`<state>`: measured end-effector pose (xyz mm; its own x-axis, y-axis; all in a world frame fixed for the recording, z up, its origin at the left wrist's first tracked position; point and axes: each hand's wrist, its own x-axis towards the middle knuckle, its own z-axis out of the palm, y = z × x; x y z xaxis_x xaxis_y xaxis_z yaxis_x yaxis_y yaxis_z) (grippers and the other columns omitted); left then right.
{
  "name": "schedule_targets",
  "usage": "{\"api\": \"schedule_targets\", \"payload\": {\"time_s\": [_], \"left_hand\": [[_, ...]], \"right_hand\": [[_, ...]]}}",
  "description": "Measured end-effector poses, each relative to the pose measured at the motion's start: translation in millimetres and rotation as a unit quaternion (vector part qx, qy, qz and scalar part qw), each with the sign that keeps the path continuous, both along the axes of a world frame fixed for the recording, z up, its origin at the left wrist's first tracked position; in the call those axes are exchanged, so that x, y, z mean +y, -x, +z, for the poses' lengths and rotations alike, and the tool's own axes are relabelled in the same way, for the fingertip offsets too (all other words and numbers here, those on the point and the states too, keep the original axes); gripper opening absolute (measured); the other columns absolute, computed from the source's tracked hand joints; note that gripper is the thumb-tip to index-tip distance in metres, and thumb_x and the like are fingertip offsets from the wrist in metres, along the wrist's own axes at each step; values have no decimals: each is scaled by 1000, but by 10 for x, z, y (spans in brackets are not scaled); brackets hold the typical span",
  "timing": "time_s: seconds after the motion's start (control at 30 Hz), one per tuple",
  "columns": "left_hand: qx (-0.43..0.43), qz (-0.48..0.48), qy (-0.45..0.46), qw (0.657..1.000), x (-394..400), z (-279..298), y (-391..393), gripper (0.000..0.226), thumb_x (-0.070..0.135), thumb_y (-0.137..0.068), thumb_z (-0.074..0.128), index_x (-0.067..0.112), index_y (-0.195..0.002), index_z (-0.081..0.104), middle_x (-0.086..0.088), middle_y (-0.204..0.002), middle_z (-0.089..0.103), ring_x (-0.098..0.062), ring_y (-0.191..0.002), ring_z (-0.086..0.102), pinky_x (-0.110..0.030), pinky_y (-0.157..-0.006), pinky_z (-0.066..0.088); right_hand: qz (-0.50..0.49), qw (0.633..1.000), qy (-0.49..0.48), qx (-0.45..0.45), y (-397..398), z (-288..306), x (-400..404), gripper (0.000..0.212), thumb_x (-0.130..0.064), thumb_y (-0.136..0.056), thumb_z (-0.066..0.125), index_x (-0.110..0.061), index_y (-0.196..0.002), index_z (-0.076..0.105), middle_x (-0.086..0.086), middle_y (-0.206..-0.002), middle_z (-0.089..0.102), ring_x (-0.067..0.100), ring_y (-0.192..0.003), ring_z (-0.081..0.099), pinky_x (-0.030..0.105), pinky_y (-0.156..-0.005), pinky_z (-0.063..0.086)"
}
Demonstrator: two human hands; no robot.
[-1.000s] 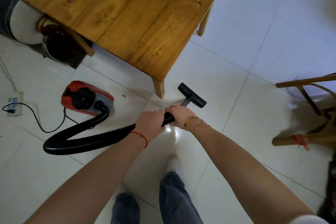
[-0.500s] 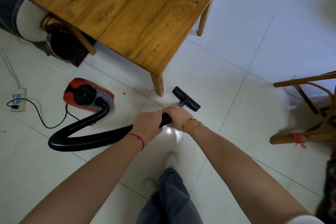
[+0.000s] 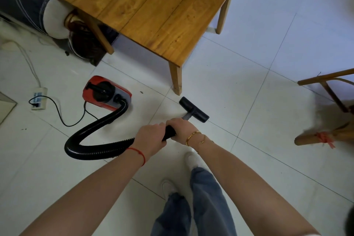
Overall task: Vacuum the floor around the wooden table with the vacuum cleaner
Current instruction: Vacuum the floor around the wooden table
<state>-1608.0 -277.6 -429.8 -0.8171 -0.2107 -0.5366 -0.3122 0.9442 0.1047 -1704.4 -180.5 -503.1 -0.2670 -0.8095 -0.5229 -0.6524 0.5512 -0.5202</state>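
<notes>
both hands, left hand [image 3: 151, 139] and right hand [image 3: 181, 129], grip the wand [image 3: 169, 132]; nozzle [image 3: 193, 109] sweeping near table leg [image 3: 176, 79]; next, push farther round it.

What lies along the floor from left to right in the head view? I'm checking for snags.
Power strip → red vacuum body → left hand → right hand → floor nozzle → bamboo chair.

Both bare arms reach forward and down, nearly straight, converging in front of the legs. The left hand [image 3: 151, 138] and right hand [image 3: 182, 130] sit side by side, knuckles up, fingers curled round the same black handle [image 3: 169, 132]
</notes>
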Motion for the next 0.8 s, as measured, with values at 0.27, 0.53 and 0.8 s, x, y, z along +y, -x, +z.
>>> {"api": "schedule_targets", "payload": {"time_s": [0.27, 0.53, 0.8], "left_hand": [[5, 8, 1, 1000, 156, -122, 512, 22, 30, -93, 50, 12, -106, 50, -1, -88, 61, -16, -63, 48, -26, -59, 37], [9, 50, -10, 999, 436, -208, 1642, 18, 27, -94, 47, 12, -105, 50, 0, -88, 60, -19, -70, 58, -25, -60, 36], [12, 98, -20, 995, 496, -349, 2949, 22, 29, -93, 50, 12, -106, 49, -1, -91, 63, -20, -79, 65, -26, -61, 41]], "right_hand": [[4, 1000, 12, 6, 550, -71, 164, 15, -5, -81, 56, -8, -95, 59, 9, -100, 64, 25, -93, 60, 38, -83, 50], [32, 999, 13, 20, 1750, -152, 347, 12, -7, -81, 60, -11, -93, 61, 8, -99, 63, 23, -94, 58, 35, -85, 49], [82, 996, 0, 28, 3146, -240, 327, 20, -4, -81, 61, -10, -100, 59, 10, -105, 61, 25, -103, 56, 40, -92, 46]]}}
